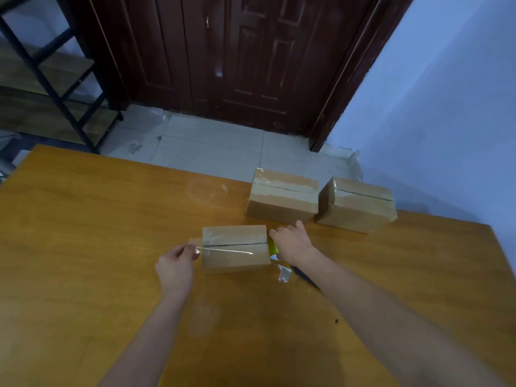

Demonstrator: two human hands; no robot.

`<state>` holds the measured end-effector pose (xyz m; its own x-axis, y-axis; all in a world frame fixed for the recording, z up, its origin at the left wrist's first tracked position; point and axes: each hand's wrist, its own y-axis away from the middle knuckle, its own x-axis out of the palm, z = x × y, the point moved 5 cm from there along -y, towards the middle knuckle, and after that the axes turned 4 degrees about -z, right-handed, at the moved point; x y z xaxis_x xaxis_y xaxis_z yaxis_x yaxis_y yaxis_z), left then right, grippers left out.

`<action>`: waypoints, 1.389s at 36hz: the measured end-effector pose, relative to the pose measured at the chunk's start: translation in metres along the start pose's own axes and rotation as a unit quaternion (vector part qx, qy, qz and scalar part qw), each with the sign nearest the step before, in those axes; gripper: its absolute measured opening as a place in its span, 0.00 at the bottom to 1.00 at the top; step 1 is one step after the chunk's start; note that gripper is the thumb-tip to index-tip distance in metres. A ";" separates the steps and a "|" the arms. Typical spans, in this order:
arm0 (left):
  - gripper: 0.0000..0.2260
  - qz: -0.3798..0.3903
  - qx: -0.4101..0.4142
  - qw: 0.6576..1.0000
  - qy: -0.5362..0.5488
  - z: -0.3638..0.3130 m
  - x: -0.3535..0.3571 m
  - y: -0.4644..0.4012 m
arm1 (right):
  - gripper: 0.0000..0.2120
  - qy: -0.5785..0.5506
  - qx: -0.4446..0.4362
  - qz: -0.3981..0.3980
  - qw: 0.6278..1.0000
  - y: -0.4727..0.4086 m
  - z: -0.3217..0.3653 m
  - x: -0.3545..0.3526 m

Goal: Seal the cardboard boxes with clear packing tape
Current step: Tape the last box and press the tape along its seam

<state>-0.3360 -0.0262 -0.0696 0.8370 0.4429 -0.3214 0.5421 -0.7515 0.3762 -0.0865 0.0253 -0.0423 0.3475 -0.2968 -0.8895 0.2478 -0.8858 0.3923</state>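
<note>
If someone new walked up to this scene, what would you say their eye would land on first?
Most likely the small brown cardboard box near the middle of the orange wooden table, with a strip of clear packing tape stretched across its top. The left hand pinches the tape's free end, while the right hand grips a yellow-green tape dispenser at the box's other end. Behind them, two taped cardboard boxes sit side by side at the far edge.

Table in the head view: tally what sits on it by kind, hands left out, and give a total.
Cardboard boxes: 3, the near box, the middle box and the far right box
Tape dispensers: 1, the green tape dispenser under the right hand
Tape strips being pulled: 1, the clear tape pinched by the left hand
Total: 5
</note>
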 end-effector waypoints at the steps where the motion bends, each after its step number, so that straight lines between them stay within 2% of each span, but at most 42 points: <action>1: 0.10 0.000 -0.016 1.000 0.012 0.005 0.001 -0.002 | 0.15 -0.001 0.001 0.000 1.000 0.000 0.000 0.000; 9: 0.08 0.007 -0.066 0.998 0.023 0.019 0.011 -0.001 | 0.15 -0.016 0.007 -0.005 1.000 0.000 0.002 0.001; 16: 0.07 -0.019 -0.089 0.996 0.022 0.019 0.021 -0.003 | 0.16 -0.030 0.005 -0.005 1.000 -0.003 0.004 -0.001; 22: 0.07 0.012 -0.089 0.994 -0.053 0.026 0.029 -0.001 | 0.15 -0.051 0.018 -0.012 0.998 -0.003 0.007 -0.001; 28: 0.16 0.079 -0.036 0.978 -0.189 0.027 0.029 -0.007 | 0.17 -0.067 0.025 -0.019 0.997 0.000 0.006 0.000; 31: 0.12 0.032 -0.017 0.978 -0.205 0.012 0.022 -0.012 | 0.16 -0.077 0.023 -0.011 0.997 0.002 0.006 0.000; 34: 0.11 -0.071 0.073 0.981 -0.164 -0.016 0.016 -0.007 | 0.15 -0.086 0.011 0.003 0.996 0.009 0.008 0.000; 36: 0.13 -0.056 0.166 0.970 -0.170 -0.036 0.027 0.010 | 0.14 -0.097 0.005 0.005 0.995 0.012 0.008 0.001; 38: 0.16 0.007 0.253 0.945 -0.206 -0.053 0.050 0.031 | 0.14 -0.103 0.004 0.004 0.995 0.014 0.009 0.001; 40: 0.20 0.074 0.305 0.914 -0.258 -0.061 0.076 0.050 | 0.15 -0.106 0.007 0.000 0.994 0.016 0.010 0.003; 43: 0.27 0.156 0.284 0.875 -0.360 -0.049 0.109 0.061 | 0.18 -0.114 0.011 0.001 0.993 0.020 0.011 0.007; 46: 0.30 0.168 0.278 0.820 -0.470 -0.032 0.120 0.063 | 0.19 -0.139 0.023 -0.005 0.990 0.026 0.010 0.015; 50: 0.31 0.165 0.288 0.803 -0.495 -0.029 0.121 0.060 | 0.25 -0.191 0.037 -0.038 0.980 0.031 0.004 0.027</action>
<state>-0.1999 -0.0034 -0.0604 0.3032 -0.2193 -0.9273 -0.0600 -0.9756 0.2111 -0.0733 -0.0118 -0.0547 -0.0373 -0.3287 -0.9437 0.1878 -0.9298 0.3165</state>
